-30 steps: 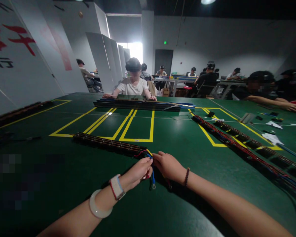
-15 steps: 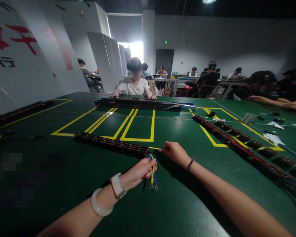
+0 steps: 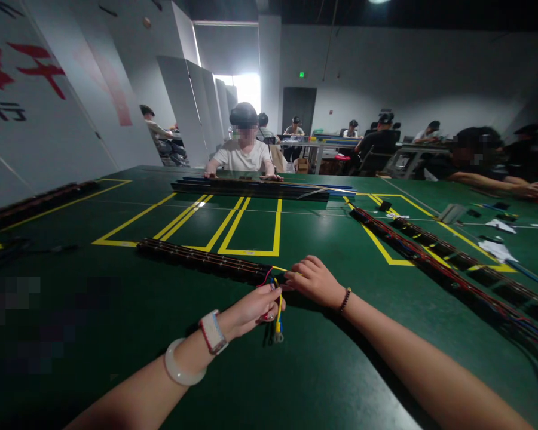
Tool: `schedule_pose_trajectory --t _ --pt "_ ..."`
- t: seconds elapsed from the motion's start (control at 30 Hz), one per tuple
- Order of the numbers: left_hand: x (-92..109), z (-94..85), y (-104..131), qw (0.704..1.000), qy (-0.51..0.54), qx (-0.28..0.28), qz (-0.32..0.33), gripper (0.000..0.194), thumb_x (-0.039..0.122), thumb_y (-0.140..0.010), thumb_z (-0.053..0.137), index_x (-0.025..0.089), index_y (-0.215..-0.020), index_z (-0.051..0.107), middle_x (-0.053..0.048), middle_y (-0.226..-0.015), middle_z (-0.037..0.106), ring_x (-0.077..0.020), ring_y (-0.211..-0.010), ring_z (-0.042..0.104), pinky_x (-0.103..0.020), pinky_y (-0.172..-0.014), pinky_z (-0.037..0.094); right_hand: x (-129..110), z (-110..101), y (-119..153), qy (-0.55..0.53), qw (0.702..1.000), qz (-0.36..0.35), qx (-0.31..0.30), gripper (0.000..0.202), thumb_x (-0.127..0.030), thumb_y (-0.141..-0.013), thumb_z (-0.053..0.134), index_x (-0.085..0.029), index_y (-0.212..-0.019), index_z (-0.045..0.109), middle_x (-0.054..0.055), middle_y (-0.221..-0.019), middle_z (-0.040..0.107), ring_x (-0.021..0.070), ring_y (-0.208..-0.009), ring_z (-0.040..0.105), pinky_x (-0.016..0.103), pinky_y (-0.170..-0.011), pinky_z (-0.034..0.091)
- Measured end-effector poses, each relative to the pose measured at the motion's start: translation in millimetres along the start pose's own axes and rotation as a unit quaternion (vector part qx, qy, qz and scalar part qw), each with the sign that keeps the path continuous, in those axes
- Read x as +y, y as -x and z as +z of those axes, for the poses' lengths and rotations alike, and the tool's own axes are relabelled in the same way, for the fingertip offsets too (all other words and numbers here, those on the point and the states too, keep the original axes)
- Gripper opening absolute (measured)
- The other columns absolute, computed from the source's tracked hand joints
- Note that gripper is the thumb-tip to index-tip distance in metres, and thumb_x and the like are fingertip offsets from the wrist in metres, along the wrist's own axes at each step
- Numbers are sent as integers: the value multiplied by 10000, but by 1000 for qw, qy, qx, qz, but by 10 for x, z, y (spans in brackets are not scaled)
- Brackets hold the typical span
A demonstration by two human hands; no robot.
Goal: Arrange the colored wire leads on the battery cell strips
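Note:
A long dark strip assembly (image 3: 206, 261) lies on the green table, with wires coming out of its right end. My left hand (image 3: 260, 307) is closed around a bunch of these wires (image 3: 278, 310); yellow, blue and black ends with ring terminals hang below the fingers. My right hand (image 3: 316, 280) is beside it, fingers bent and pinched at the yellow wire (image 3: 278, 268), which runs from the strip's end to behind the fingers. The fingertips of both hands are close together, and the exact grip of the right one is partly hidden. A thin red wire (image 3: 265, 276) loops near the strip's end.
Yellow tape outlines (image 3: 251, 252) mark the green table (image 3: 323, 233). More wired strips (image 3: 412, 254) lie to the right, with paper scraps (image 3: 497, 251) beyond. Another strip (image 3: 31, 206) is at far left. Across the table a person (image 3: 244, 155) sits behind long dark profiles (image 3: 255, 190).
My right hand has moved left and closer to my left hand, and the yellow wire is less stretched out. The hanging ring terminals have shifted slightly left.

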State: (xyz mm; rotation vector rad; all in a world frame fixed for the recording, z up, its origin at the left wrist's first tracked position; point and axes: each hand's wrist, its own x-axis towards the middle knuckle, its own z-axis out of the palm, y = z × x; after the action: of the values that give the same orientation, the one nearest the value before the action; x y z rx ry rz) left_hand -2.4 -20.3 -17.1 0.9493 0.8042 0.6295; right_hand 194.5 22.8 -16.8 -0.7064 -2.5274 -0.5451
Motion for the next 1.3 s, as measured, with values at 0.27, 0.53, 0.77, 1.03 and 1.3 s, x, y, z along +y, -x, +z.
schedule_pose_trajectory --t 0.27,0.53,0.77,1.03,1.3 --pt "-60 -64 -42 998 59 -1 -8 168 321 -841 486 170 -870 417 64 -577 450 -31 -401 417 -163 -406 239 -50 -71 -17 -6 985 -169 22 251 -177 -905 402 -177 -1129 517 44 -1005 607 121 -896 515 294 -867 380" --pt "-36 -43 -18 999 47 -9 -22 241 417 -865 405 178 -871 378 5 -618 569 -75 -417 488 -188 -416 294 -57 -71 1 -69 987 -140 -35 278 -195 -921 350 -241 -1135 521 43 -1031 605 132 -926 517 301 -858 377" --pt "26 -20 16 998 31 -40 -24 300 412 -858 380 124 -825 455 -12 -614 552 -57 -418 445 -204 -425 265 -215 -40 -310 -243 956 158 50 190 -289 -904 418 -181 -980 555 66 -931 610 151 -876 528 293 -790 391" --pt "-31 -23 -13 999 -48 14 -8 153 192 -775 458 156 -909 394 17 -665 555 -38 -415 426 -185 -412 226 -322 168 -762 -231 951 201 31 166 -297 -867 505 -183 -861 625 30 -811 607 136 -779 516 248 -719 372" --pt "-24 -30 2 996 -90 9 -6 40 155 -749 425 155 -763 388 48 -534 496 -43 -391 383 -196 -408 204 -290 277 -811 -194 960 203 -18 173 -289 -861 516 -190 -862 658 30 -776 590 141 -748 504 257 -701 358"
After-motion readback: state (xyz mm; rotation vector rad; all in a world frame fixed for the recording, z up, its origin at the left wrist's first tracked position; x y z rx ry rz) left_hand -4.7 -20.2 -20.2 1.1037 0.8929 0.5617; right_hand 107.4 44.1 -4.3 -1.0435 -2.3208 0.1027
